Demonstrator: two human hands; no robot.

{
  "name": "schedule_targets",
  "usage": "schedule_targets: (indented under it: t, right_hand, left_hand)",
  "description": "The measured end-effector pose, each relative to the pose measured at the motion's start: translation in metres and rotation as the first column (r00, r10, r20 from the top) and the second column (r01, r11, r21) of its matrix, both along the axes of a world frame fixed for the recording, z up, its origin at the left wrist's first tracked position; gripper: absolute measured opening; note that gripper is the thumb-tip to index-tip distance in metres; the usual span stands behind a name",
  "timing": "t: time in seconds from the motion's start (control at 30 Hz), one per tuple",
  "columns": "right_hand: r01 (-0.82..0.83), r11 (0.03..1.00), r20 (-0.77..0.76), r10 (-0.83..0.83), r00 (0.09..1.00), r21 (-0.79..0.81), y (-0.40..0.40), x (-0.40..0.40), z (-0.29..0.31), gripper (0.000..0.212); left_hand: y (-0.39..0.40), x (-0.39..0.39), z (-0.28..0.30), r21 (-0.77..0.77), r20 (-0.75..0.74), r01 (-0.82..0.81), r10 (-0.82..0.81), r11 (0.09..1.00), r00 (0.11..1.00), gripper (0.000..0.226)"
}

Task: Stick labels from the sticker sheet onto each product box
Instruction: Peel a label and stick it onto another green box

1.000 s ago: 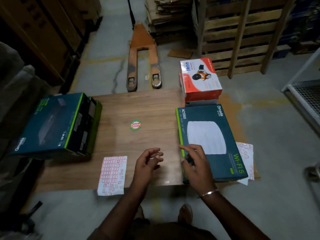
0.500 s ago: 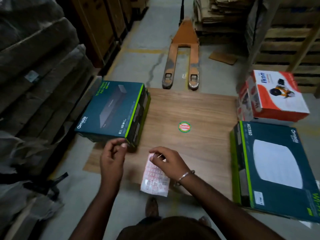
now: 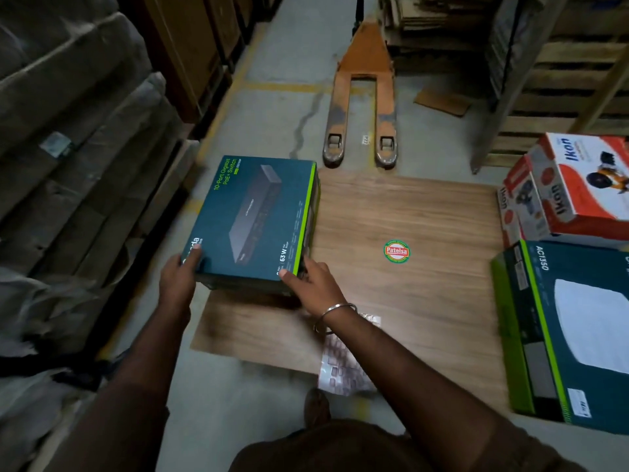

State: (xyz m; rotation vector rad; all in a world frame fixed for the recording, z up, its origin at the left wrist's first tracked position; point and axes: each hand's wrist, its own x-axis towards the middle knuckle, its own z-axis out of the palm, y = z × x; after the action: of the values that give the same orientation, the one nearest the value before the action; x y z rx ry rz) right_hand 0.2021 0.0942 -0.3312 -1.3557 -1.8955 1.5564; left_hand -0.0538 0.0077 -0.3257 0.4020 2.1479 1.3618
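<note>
A teal switch box with a green stripe sits at the left end of the wooden board. My left hand grips its near left corner, thumb on top. My right hand grips its near right corner at the green edge. The pink sticker sheet lies at the board's front edge, partly hidden under my right forearm. A teal Wi-Fi box lies at the right, with a small white label near its front end. A red and white Ikon box stands behind it.
A round Patelsa sticker is on the board's middle. An orange pallet jack points at the board's far edge. Wrapped goods line the left, wooden pallets the back right. My shoe shows below the board.
Both hands left the sticker sheet and went to the switch box, which they now grip at its near corners. The view has swung further left.
</note>
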Motion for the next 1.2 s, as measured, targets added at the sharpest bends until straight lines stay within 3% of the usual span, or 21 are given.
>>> schedule_targets:
  t: [0.13,0.3,0.53,0.63,0.73,0.87,1.07,1.2]
  right_hand:
    - [0.085,0.996,0.041,-0.084,0.996,-0.024,0.005,-0.014,-0.045,0.105]
    - [0.14,0.99,0.042,-0.141,0.989,0.021,-0.003,-0.021,-0.025,0.098]
    - [0.255,0.966,-0.151,-0.259,0.954,-0.045,0.028,-0.036,0.009,0.1]
    - [0.283,0.958,-0.204,-0.286,0.936,-0.04,0.044,-0.021,0.018,0.088]
    - [0.337,0.941,-0.3,-0.311,0.902,0.039,0.055,0.019,0.05,0.059]
    - [0.445,0.896,-0.476,-0.399,0.784,-0.018,0.068,0.091,0.079,0.046]
    - [0.538,0.84,-0.401,-0.519,0.755,-0.075,0.065,0.204,0.069,0.036]
    - [0.572,0.814,-0.311,-0.572,0.759,-0.101,0.05,0.266,0.046,0.036]
  left_hand:
    - [0.003,0.0,-0.007,0.051,0.034,-0.014,0.013,0.999,0.999,0.043]
    - [0.007,0.001,0.007,0.077,0.096,-0.001,-0.006,0.997,0.995,0.036]
    - [0.028,-0.002,0.059,0.216,0.104,-0.014,-0.009,0.976,0.995,0.03]
    - [0.04,0.013,0.078,0.293,0.106,0.009,-0.042,0.956,0.994,0.025]
    - [0.057,0.044,0.091,0.353,0.09,0.069,-0.107,0.933,0.99,0.028]
    - [0.084,0.105,0.098,0.384,0.088,0.202,-0.254,0.901,0.963,0.023]
    - [0.09,0.209,0.067,0.292,0.091,0.364,-0.405,0.884,0.91,0.017]
    - [0.079,0.265,0.037,0.236,0.195,0.42,-0.466,0.876,0.863,0.011]
